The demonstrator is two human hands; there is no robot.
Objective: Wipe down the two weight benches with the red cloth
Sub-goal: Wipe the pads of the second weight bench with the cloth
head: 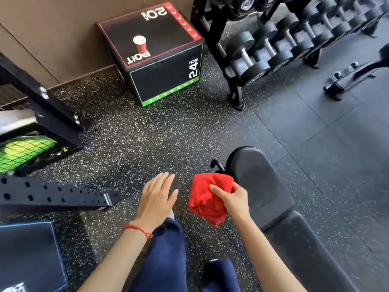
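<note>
A bunched red cloth (pixel 207 197) hangs in the air just left of a black padded weight bench (pixel 265 186), gripped by my right hand (pixel 233 200). The cloth's upper edge sits close to the bench's rounded end; whether it touches the pad I cannot tell. My left hand (pixel 156 197) hovers over the speckled floor to the left of the cloth, fingers straight and holding nothing. Part of another bench's frame (pixel 355 75) shows at the far right edge.
A black plyo box (pixel 168 81) with a red paper cup (pixel 140 44) on top stands against the wall ahead. A dumbbell rack (pixel 273 45) fills the upper right. A black rack frame (pixel 52 194) and another box (pixel 29 256) lie to the left.
</note>
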